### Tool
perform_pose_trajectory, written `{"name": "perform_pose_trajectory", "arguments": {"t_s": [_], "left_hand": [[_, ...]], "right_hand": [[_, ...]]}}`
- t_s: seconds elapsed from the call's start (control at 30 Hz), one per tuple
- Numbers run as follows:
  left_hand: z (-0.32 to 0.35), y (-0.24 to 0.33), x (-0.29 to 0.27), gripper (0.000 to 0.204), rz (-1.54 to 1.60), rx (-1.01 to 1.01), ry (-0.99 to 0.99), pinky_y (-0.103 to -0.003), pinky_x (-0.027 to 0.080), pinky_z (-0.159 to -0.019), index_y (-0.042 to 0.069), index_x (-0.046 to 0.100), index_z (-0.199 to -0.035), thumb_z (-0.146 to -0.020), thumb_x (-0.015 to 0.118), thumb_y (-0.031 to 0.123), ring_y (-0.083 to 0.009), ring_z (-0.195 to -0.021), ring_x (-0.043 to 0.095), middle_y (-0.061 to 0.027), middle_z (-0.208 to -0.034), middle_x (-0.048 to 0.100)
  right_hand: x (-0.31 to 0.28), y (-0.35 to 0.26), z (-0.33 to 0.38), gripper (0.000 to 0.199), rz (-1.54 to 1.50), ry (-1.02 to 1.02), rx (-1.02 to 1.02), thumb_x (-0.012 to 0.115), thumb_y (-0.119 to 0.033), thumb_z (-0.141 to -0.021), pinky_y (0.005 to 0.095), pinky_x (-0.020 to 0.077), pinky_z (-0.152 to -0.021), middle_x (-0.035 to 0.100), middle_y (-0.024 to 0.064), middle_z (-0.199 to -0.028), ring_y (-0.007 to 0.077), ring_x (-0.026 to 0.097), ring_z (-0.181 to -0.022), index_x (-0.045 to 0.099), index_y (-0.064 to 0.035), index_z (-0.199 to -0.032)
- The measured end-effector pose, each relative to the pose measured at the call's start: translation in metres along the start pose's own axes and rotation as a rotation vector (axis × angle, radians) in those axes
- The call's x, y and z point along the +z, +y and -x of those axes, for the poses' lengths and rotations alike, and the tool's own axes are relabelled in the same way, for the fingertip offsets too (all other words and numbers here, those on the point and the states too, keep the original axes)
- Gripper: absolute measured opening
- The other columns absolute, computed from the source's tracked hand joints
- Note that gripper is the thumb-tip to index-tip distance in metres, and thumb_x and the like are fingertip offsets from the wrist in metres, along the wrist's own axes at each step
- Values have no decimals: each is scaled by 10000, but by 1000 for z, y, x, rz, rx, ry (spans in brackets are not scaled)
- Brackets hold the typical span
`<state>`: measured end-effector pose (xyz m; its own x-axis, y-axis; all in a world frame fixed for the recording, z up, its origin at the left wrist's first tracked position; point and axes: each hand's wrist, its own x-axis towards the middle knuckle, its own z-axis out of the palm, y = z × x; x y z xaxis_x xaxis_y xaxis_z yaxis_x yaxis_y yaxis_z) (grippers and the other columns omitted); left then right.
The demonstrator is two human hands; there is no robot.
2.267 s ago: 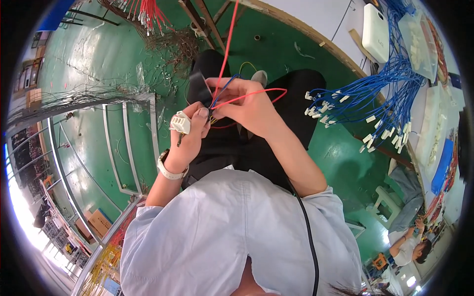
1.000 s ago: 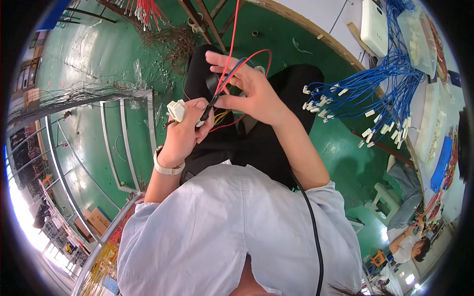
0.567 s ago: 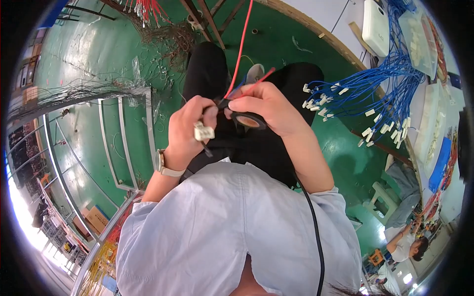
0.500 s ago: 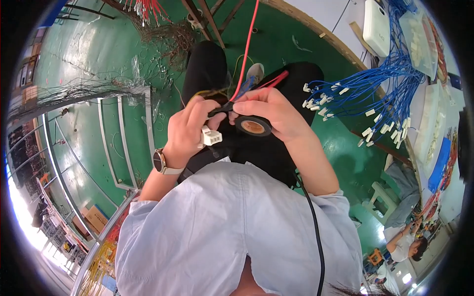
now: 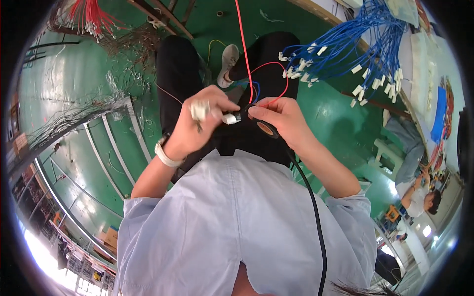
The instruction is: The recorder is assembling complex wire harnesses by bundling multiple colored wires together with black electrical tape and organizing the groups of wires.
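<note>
My left hand (image 5: 197, 130), partly smeared by motion, has its fingers closed around the wire harness. One white plastic connector (image 5: 200, 109) lies against its fingers, and a second white connector (image 5: 230, 119) sticks out below the fingertips. Thumb and forefinger of my right hand (image 5: 289, 123) pinch the harness just to the right, where a red wire (image 5: 243, 49) and blue wires (image 5: 257, 91) meet. Beneath those fingers hangs a roll of black tape (image 5: 267, 129), tilted, its brown core showing. The taped spot itself is mostly hidden by the fingertips.
Blue wires with white connectors (image 5: 360, 69) hang off the workbench at the right. A metal frame (image 5: 106, 148) stands at the left, red wires (image 5: 91, 17) hang at the far left. A pale green stool (image 5: 387, 155) and a co-worker (image 5: 419, 197) are at the right.
My left hand has turned, and its fingertips have come away slightly from the right hand's. The tape roll has tilted more edge-on. The whole view has shifted.
</note>
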<state>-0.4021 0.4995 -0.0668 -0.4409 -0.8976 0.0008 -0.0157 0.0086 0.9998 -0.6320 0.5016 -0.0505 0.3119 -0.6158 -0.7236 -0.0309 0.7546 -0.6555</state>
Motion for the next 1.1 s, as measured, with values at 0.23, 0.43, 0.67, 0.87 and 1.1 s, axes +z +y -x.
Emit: {"name": "perform_pose_trajectory", "arguments": {"t_s": [0.23,0.43,0.67,0.87,1.1], "left_hand": [[-42,2,2,150,424,-694,-465,-254,452,-628,-18,639,-978,-906,608,110,-70,-699,528,-35,-876,676],[-23,-12,49,272,-761,92,93,-349,482,-533,63,549,-880,-652,696,50,-265,-669,588,-77,-774,497],[-20,4,37,240,-615,136,-4,-334,466,-539,60,575,-877,-687,723,72,-235,-626,579,-74,-753,506],[-23,11,13,164,-36,-231,-172,-298,451,-613,3,658,-884,-757,741,65,-204,-666,575,-83,-733,596],[-11,13,25,150,-280,-72,2,-308,457,-628,2,659,-892,-773,736,53,-221,-705,596,-99,-792,603]], "right_hand": [[-17,-5,3,211,289,111,-192,716,-185,-824,200,393,-534,626,-2,-668,44,521,-595,696,25,-841],[-23,4,-2,164,351,137,-135,675,-139,-852,196,431,-545,641,24,-708,70,580,-621,678,23,-871],[-1,4,25,218,-314,-52,80,649,-184,-871,238,498,-626,655,72,-777,124,635,-691,655,34,-871],[2,6,28,214,152,70,-181,680,-205,-866,209,353,-515,595,-30,-668,32,490,-583,684,3,-812],[3,4,26,240,-58,-87,-79,647,-213,-885,203,411,-573,644,2,-716,43,538,-631,687,7,-798]]}}
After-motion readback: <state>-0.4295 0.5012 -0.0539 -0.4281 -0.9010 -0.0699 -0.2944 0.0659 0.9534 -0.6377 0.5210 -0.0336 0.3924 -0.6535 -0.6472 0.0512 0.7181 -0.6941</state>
